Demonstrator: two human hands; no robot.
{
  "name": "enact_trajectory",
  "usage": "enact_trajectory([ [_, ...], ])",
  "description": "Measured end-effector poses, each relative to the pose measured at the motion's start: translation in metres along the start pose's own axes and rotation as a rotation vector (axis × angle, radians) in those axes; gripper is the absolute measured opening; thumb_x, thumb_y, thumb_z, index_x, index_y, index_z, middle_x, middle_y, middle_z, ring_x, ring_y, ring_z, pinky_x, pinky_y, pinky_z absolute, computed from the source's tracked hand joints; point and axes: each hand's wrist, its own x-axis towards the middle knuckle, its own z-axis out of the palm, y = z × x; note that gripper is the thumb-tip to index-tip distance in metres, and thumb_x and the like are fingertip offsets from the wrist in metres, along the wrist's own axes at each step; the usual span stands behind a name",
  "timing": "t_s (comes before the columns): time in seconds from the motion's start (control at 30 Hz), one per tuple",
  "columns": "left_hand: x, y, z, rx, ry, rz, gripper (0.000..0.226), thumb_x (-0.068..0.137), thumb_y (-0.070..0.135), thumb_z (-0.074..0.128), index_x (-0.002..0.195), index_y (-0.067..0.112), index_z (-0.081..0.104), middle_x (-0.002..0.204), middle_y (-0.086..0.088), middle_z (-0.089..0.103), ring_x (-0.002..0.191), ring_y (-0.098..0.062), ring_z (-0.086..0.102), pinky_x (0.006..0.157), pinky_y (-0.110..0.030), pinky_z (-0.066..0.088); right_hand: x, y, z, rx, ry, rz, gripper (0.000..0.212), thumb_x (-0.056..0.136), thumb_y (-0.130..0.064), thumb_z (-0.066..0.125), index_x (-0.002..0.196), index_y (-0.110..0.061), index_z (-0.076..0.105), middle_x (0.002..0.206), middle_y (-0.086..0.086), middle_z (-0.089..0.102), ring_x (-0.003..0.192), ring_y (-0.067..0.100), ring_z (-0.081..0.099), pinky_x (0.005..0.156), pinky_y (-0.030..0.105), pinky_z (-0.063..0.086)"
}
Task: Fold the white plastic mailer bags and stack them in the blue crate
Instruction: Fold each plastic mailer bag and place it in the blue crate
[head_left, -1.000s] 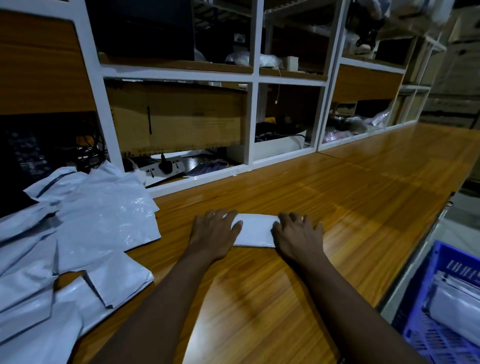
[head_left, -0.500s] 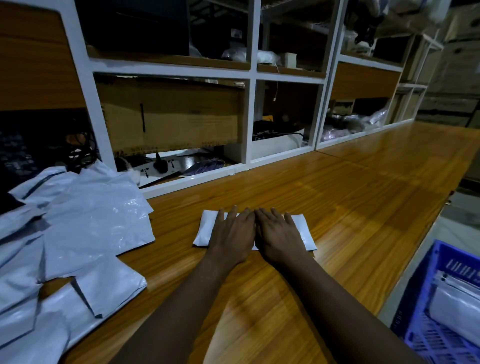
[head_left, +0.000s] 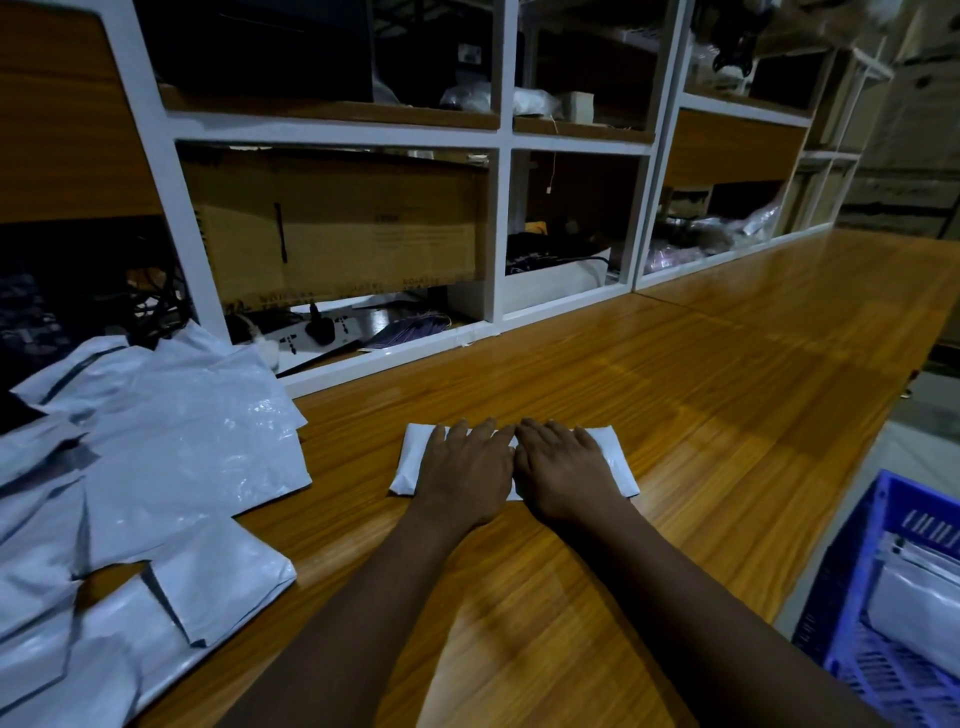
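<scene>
Crate, near right: The blue crate (head_left: 844, 587) sits below the bench edge at my lower right and is only partly in frame. Some white bags (head_left: 914, 603) already lie inside it.
Loose stock, near left: A heap of unfolded mailer bags (head_left: 171, 441) lies overlapped on the bench, well apart from the work piece.
Left hand: The left hand (head_left: 465, 470) is flat and palm down, fingers straight and close together. It presses on the work piece and grips nothing.
Right hand: The right hand (head_left: 563, 467) is in the same flat, pressing posture, touching the left hand along its inner edge.
Work piece: The folded mailer bag (head_left: 410, 460) lies on the bench straight ahead under both palms. Only its two short ends show.
Step in hand: I judge this to be the pressing of a fold, to set the crease and push out air.
Next move: This bag must be picked up and carried right and down into the crate, then laid flat on the bags there. The slick plastic may spring open, so I would pinch across the fold.
Surface: The wooden bench (head_left: 701, 415) is glossy and runs far off to the right.
Room: White-framed shelving (head_left: 498, 140) backs the bench. It holds a cardboard box (head_left: 337, 223), with a power strip (head_left: 311, 332) below it. The light is dim, so I cannot itemise the darker compartments.
</scene>
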Motion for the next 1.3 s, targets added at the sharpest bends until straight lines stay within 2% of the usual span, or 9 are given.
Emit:
enact_trajectory([
  [0.27, 0.003, -0.008, 0.007, -0.105, 0.012, -0.069, 0.046, 0.107, 0.038, 0.022, 0.150, 0.029, 0.034, 0.157, 0.005, 0.034, 0.141, -0.021, 0.032, 0.117, -0.044, 0.022, 0.001, 0.002, 0.011, -0.028, 0.045, 0.067, 0.050, 0.097, -0.033, 0.032, 0.098, -0.001, 0.071, 0.113, 0.021, 0.069, 0.098, 0.042, 0.066, 0.082, 0.051, 0.050],
  [0.5, 0.000, -0.005, 0.006, -0.038, 0.045, -0.250, 0.047, 0.105, 0.039, 0.023, 0.139, 0.020, 0.049, 0.142, -0.005, 0.052, 0.130, -0.026, 0.046, 0.109, -0.042, 0.034, -0.003, 0.006, 0.012, -0.088, 0.034, 0.188, 0.047, 0.093, -0.031, 0.031, 0.095, -0.004, 0.069, 0.092, 0.026, 0.064, 0.086, 0.046, 0.060, 0.080, 0.055, 0.045],
  [0.7, 0.004, -0.003, 0.006, -0.091, 0.021, -0.358, 0.048, 0.105, 0.040, 0.026, 0.140, 0.016, 0.047, 0.148, -0.009, 0.045, 0.138, -0.030, 0.037, 0.116, -0.045, 0.026, 0.000, 0.006, 0.012, -0.075, -0.042, 0.304, 0.060, 0.094, -0.035, 0.021, 0.108, -0.002, 0.069, 0.103, 0.032, 0.064, 0.099, 0.050, 0.058, 0.089, 0.057, 0.044],
  [0.83, 0.007, -0.013, 0.010, -0.151, -0.023, -0.362, 0.048, 0.105, 0.038, 0.025, 0.144, 0.015, 0.041, 0.152, -0.012, 0.039, 0.141, -0.032, 0.032, 0.118, -0.046, 0.024, 0.000, 0.020, 0.015, -0.087, -0.102, 0.336, 0.090, 0.086, -0.044, -0.010, 0.136, -0.004, 0.052, 0.137, 0.030, 0.050, 0.128, 0.048, 0.042, 0.104, 0.055, 0.033],
  [0.9, 0.007, -0.018, 0.014, -0.177, -0.072, -0.362, 0.050, 0.103, 0.034, 0.027, 0.147, 0.015, 0.037, 0.154, -0.013, 0.036, 0.141, -0.035, 0.030, 0.116, -0.049, 0.027, -0.001, 0.026, 0.012, -0.068, -0.120, 0.345, 0.095, 0.082, -0.047, -0.015, 0.144, -0.004, 0.044, 0.148, 0.028, 0.041, 0.137, 0.046, 0.034, 0.110, 0.056, 0.028],
  [1.03, 0.005, -0.030, 0.006, -0.282, -0.045, -0.370, 0.047, 0.103, 0.036, 0.030, 0.140, 0.011, 0.045, 0.146, -0.012, 0.044, 0.135, -0.033, 0.038, 0.112, -0.045, 0.032, -0.003, 0.040, 0.007, -0.007, -0.217, 0.344, 0.086, 0.087, -0.051, -0.008, 0.150, -0.009, 0.035, 0.157, 0.022, 0.029, 0.146, 0.042, 0.021, 0.114, 0.060, 0.019],
  [1.1, 0.003, -0.037, 0.004, -0.270, -0.036, -0.325, 0.048, 0.104, 0.038, 0.028, 0.140, 0.011, 0.046, 0.146, -0.012, 0.044, 0.136, -0.031, 0.038, 0.113, -0.044, 0.030, -0.006, 0.047, 0.002, -0.026, -0.259, 0.298, 0.065, 0.099, -0.046, 0.010, 0.148, -0.011, 0.033, 0.158, 0.022, 0.026, 0.146, 0.043, 0.018, 0.114, 0.063, 0.019],
  [1.17, 0.001, -0.041, 0.003, -0.234, -0.077, -0.292, 0.050, 0.105, 0.040, 0.029, 0.144, 0.011, 0.042, 0.150, -0.012, 0.040, 0.140, -0.031, 0.034, 0.115, -0.045, 0.028, -0.010, 0.050, -0.004, -0.054, -0.251, 0.230, 0.048, 0.104, -0.038, 0.027, 0.144, -0.014, 0.036, 0.155, 0.023, 0.028, 0.145, 0.045, 0.020, 0.112, 0.065, 0.023],
  [1.3, -0.005, -0.035, -0.003, -0.133, -0.048, -0.259, 0.053, 0.106, 0.044, 0.022, 0.153, 0.021, 0.029, 0.161, -0.003, 0.025, 0.150, -0.024, 0.017, 0.119, -0.048, 0.010, -0.012, 0.051, -0.012, -0.098, -0.239, 0.228, 0.043, 0.104, -0.038, 0.027, 0.135, -0.015, 0.046, 0.145, 0.017, 0.043, 0.136, 0.043, 0.035, 0.105, 0.064, 0.033],
])
